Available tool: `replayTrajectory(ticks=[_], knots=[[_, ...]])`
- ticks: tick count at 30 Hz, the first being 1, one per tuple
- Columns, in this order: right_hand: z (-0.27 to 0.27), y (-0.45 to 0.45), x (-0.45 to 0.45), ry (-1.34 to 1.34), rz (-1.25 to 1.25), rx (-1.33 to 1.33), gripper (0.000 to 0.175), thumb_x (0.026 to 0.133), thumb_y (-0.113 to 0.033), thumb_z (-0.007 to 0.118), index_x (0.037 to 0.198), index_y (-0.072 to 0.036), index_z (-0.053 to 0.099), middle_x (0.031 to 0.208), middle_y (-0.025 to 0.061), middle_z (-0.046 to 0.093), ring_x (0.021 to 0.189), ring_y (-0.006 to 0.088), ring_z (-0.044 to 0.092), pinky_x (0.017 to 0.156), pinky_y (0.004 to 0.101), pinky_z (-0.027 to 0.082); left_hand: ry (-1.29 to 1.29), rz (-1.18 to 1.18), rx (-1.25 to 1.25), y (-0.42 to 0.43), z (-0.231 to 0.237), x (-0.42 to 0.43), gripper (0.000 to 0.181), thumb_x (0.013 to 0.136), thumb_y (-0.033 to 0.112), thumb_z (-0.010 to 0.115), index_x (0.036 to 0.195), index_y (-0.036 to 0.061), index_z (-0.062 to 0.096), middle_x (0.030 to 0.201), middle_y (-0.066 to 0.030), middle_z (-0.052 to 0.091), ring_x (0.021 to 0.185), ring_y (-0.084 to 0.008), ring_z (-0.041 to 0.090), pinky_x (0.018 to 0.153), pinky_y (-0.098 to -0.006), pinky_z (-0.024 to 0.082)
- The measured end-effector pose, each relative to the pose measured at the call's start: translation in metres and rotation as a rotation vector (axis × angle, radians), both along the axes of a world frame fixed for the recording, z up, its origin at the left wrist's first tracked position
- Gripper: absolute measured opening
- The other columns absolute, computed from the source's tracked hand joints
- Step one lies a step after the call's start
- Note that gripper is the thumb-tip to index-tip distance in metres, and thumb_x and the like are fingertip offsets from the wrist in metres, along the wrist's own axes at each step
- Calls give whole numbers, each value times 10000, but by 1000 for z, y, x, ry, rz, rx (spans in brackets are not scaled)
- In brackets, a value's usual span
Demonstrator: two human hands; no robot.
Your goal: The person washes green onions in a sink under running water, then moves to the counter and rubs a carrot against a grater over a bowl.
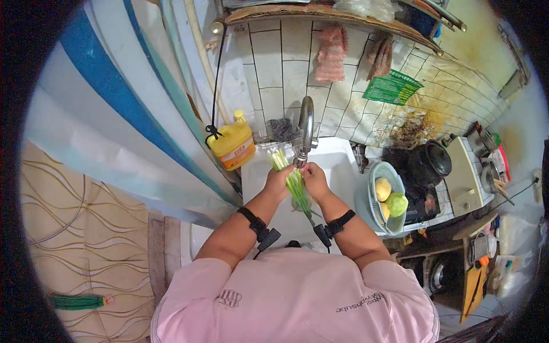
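Note:
My left hand point(277, 183) is closed around a bunch of green onions point(296, 182), its white ends pointing up and away and its green leaves hanging towards my body. My right hand point(315, 180) is at the right side of the bunch, just below the spout of the chrome faucet point(306, 124); its fingertips are bent together, and whether they pinch a stalk cannot be made out. Both hands are over the white sink point(339, 160). Under the leaves lies something pale green, partly hidden. Each forearm wears a black strap with a small device.
A yellow plastic jug point(233, 143) stands left of the faucet, beside a wire rack holding a dark scouring pad point(283, 129). On the right are a light-blue basket point(372, 206) with peeled produce and a black lidded pot point(431, 158). Cloths hang on the tiled wall under a shelf point(334, 13).

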State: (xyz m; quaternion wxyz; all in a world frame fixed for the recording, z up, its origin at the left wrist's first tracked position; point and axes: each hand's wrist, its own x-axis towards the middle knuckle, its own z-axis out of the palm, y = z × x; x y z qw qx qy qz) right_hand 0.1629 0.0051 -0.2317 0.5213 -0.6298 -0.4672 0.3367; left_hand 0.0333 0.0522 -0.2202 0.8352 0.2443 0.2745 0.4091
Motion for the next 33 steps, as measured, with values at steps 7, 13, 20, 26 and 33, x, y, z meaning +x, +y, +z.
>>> replayTrajectory(ticks=[7,13,20,26,33], knots=[[3,-13,10,-18,-41,5,103,878,-106,561,847,-8,559,709,17,541,647,99,464,596,255,407,24,47,34,-9,24,5,204,823,27,591,1023,30,548,923,-81,605,810,-211,615,708,-371,514],[-7,-23,25,-116,-160,-83,122,837,-115,587,873,1,587,731,103,609,666,172,556,638,310,463,75,79,37,-4,28,3,195,827,13,588,1010,34,522,897,-90,597,774,-226,615,677,-391,520],[-45,-41,54,71,-301,-88,128,851,-131,539,842,-7,570,788,106,641,637,177,547,597,313,454,70,130,89,12,43,-2,128,879,70,566,976,48,486,886,-87,590,799,-222,585,730,-402,508],[33,-57,39,485,-184,8,81,888,-131,450,895,-51,440,860,116,661,556,131,493,508,263,414,148,185,117,11,37,-8,149,881,65,562,1000,48,474,919,-83,596,818,-209,573,742,-394,483],[38,-58,52,372,-376,107,97,906,-135,424,887,-41,430,732,108,606,519,146,501,468,280,417,177,220,134,17,29,-6,219,879,58,554,1067,77,444,940,-79,597,814,-197,553,727,-390,470]])
